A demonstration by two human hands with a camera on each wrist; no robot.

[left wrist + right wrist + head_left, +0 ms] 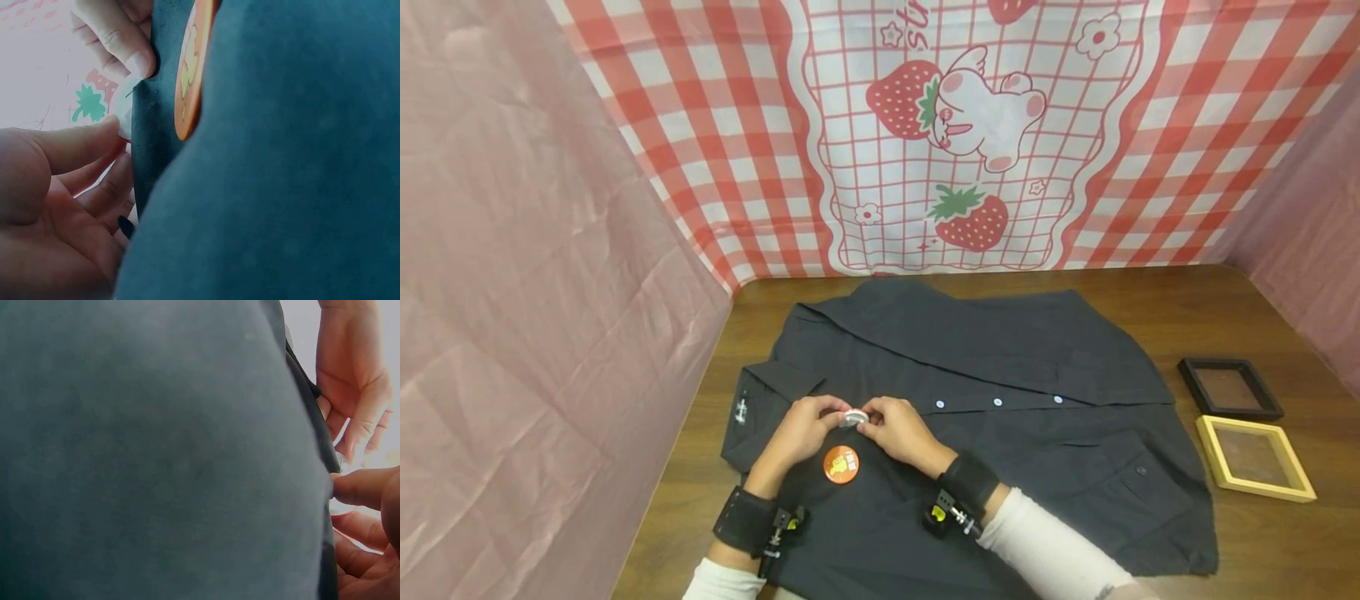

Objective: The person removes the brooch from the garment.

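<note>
One pale disc (853, 417), likely a badge's back, is pinched by the left hand (805, 432) and right hand (901, 429) at the dark shirt (1000, 471), just beyond an orange badge (841, 464); this looks like pinning, calling next for steady pressure; wooden table (1247, 546) beneath, checked cloth (730, 125) behind, pink drapes (535, 292) either side

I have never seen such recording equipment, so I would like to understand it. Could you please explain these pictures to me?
There is no robot here: a person works with a bare left hand and right hand. The wide picture is taken from the person's head, looking down; the two close ones come from the wrists. A dark shirt with an orange badge on it lies on a wooden table. To the right are a black frame and a yellow frame. Both hands pinch a small, pale round thing near the orange badge.
</note>
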